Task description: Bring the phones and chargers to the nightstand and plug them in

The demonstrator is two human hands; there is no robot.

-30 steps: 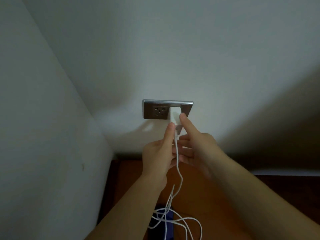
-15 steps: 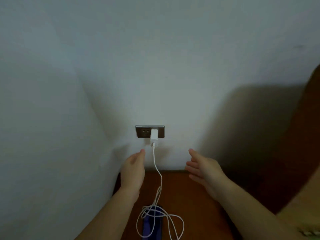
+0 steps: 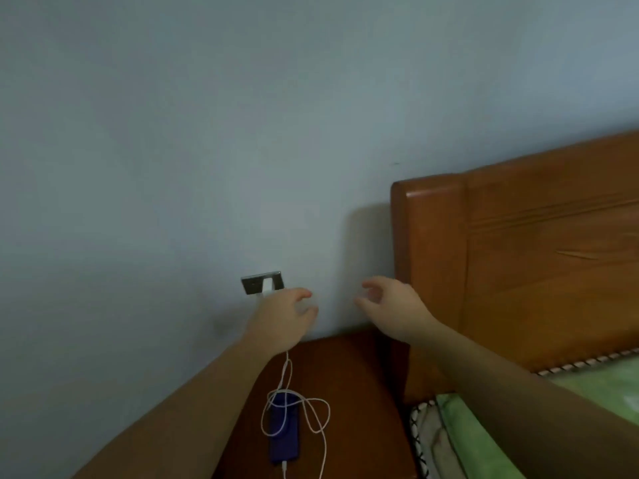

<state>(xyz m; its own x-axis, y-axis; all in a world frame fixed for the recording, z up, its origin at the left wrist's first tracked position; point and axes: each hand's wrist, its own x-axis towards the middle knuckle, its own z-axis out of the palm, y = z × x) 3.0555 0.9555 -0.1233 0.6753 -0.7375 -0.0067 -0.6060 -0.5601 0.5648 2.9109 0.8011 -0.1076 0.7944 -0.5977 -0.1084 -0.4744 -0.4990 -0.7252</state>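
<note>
Progress can be judged as partial. One white charger (image 3: pixel 267 286) is seen seated in the wall socket (image 3: pixel 261 282), and its white cable (image 3: pixel 304 414) is run down in loose loops to a blue phone (image 3: pixel 284 431) laid flat on the nightstand (image 3: pixel 349 382); the cable end is seen at the phone's near edge (whether it is fully pushed home cannot be told). Nothing is held by either hand: the left hand (image 3: pixel 280 318) is raised just in front of the socket, fingers loosely spread, and the right hand (image 3: pixel 394 307) is held apart from it near the headboard (image 3: pixel 518 257), fingers curled open. Only one phone and one charger are shown, so the remaining phones and chargers are judged to be outstanding, out of view, and yet to be brought and plugged in.
</note>
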